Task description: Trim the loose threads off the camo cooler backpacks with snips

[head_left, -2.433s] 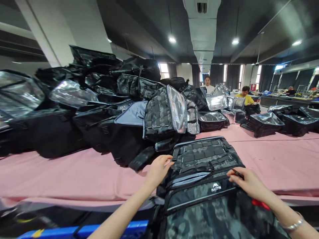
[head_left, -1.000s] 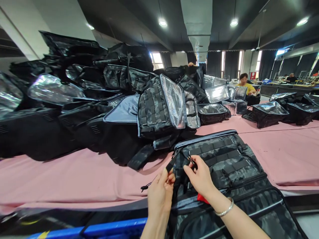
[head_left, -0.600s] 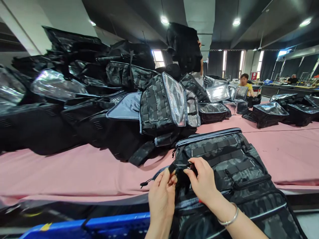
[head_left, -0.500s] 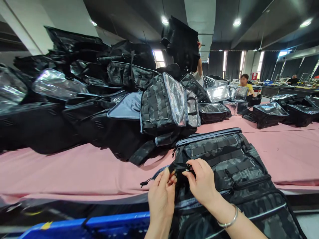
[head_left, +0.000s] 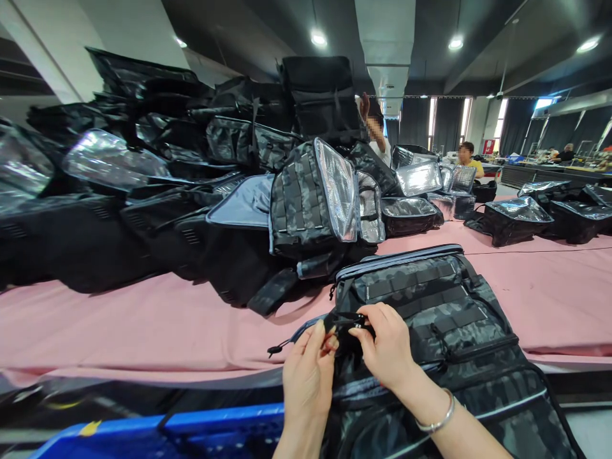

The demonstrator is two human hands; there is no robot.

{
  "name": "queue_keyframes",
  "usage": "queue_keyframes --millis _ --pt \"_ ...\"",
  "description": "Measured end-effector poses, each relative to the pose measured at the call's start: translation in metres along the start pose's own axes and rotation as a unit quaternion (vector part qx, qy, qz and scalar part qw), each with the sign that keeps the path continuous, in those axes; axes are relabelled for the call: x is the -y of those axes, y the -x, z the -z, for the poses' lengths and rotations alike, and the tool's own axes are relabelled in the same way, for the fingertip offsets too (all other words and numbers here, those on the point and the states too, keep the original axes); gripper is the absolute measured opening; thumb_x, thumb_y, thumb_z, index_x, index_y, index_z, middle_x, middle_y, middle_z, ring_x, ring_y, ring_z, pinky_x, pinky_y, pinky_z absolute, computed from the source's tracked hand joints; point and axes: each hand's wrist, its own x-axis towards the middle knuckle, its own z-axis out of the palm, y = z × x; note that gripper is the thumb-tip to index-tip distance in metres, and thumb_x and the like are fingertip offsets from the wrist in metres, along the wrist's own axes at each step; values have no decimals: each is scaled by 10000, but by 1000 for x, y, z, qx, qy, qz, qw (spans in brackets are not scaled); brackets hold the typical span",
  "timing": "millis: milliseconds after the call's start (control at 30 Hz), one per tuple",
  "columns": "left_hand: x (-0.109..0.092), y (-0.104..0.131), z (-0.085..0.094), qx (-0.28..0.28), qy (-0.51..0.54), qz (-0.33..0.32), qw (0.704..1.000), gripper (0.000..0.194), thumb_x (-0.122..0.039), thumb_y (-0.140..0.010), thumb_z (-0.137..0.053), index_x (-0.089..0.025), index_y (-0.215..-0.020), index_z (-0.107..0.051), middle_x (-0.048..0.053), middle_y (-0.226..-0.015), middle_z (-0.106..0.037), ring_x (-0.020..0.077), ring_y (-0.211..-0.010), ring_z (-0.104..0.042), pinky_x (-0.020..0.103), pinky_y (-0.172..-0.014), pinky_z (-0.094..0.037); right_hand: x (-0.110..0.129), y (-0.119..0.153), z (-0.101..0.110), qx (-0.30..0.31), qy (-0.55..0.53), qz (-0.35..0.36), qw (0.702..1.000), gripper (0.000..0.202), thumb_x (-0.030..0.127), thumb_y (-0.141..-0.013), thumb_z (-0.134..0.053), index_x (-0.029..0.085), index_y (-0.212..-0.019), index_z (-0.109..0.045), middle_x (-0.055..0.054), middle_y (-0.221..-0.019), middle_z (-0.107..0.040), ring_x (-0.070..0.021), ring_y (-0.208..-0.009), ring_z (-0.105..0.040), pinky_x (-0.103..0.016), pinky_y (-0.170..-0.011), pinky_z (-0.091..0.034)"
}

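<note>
Over from the backpack's point(head_left: 421, 306) three-o'clock side, your right hand point(head_left: 389, 347) has joined your left hand point(head_left: 308, 376) near ten. Left pinches black strap point(head_left: 329, 320); right grips a small dark tool point(head_left: 358, 318). Keep the strap taut, fingertips clear; backpack's at five o'clock, on the table point(head_left: 191, 331).

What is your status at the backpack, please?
Left hand pinching black fabric. Right hand holding small dark tool. Camouflage backpack lying close; piled bags beyond.

Blue bin point(head_left: 215, 426) below pink-covered table point(head_left: 157, 325).
</note>
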Motion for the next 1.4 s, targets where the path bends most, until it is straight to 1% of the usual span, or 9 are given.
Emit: queue_keyframes --millis 100,200,300,433,533,767,900,1167,1400 --pt "0 0 1 23 -22 5 999 350 -301 -425 -827 -110 -613 -602 -10 -591 -536 63 -526 -441 181 -474 -383 1 -3 1 24 -125 -39 991 99 219 -782 -537 195 -877 -551 -15 -778 -566 -154 -711 -520 -266 -677 -423" --pt "3 -1 2 29 -61 15 998 337 -316 -449 -805 -122 -628 -597 -19 -578 -539 64 -515 -451 172 -461 -368 9 -2 -2 18 -296 -89 951 122 300 -784 -522 203 -857 -519 14 -732 -534 -130 -673 -515 -232 -640 -438" --pt "4 -2 4 22 -69 24 997 331 -303 -446 -792 -131 -657 -604 -24 -589 -548 69 -521 -473 171 -471 -379 18 2 -4 22 -366 -106 924 160 351 -774 -541 203 -828 -514 25 -707 -515 -121 -647 -499 -220 -615 -439" --pt "4 -2 4 6 -31 11 999 326 -289 -457 -796 -121 -673 -618 -6 -634 -569 73 -544 -478 176 -484 -399 14 5 -5 -4 -296 -141 945 187 353 -805 -528 201 -915 -539 5 -780 -568 -135 -706 -535 -239 -669 -442" --pt "4 -2 5 21 -1 -1 1000 333 -284 -446 -820 -111 -639 -611 0 -630 -557 66 -550 -455 171 -488 -401 6 6 -5 -24 -205 -147 967 226 339 -838 -502 198 -1013 -526 -20 -854 -594 -155 -780 -558 -262 -722 -436" --pt "3 -4 7 24 23 28 999 371 -278 -400 -850 -109 -633 -616 -1 -617 -541 59 -541 -428 170 -486 -404 4 7 -5 -13 -48 -65 997 38 219 -803 -542 200 -836 -544 -11 -746 -567 -167 -707 -523 -268 -660 -407" --pt "2 -2 6 37 5 10 999 369 -292 -419 -848 -116 -648 -619 -10 -610 -530 59 -543 -427 170 -491 -404 5 7 -5 -26 1 -40 999 44 218 -820 -533 194 -855 -547 -25 -764 -572 -175 -717 -518 -275 -656 -393" --pt "1 2 3 38 -17 0 999 409 -352 -389 -859 -121 -617 -611 -12 -591 -536 62 -551 -423 159 -501 -404 4 7 -4 -12 8 -39 999 56 199 -814 -558 190 -868 -547 -19 -769 -577 -170 -724 -519 -269 -669 -388" --pt "2 2 6 64 -36 4 997 377 -358 -431 -843 -126 -624 -618 -19 -603 -526 61 -553 -418 156 -502 -400 4 3 -3 27 -80 -35 996 79 176 -779 -552 202 -852 -544 -5 -785 -585 -154 -729 -530 -249 -682 -405"
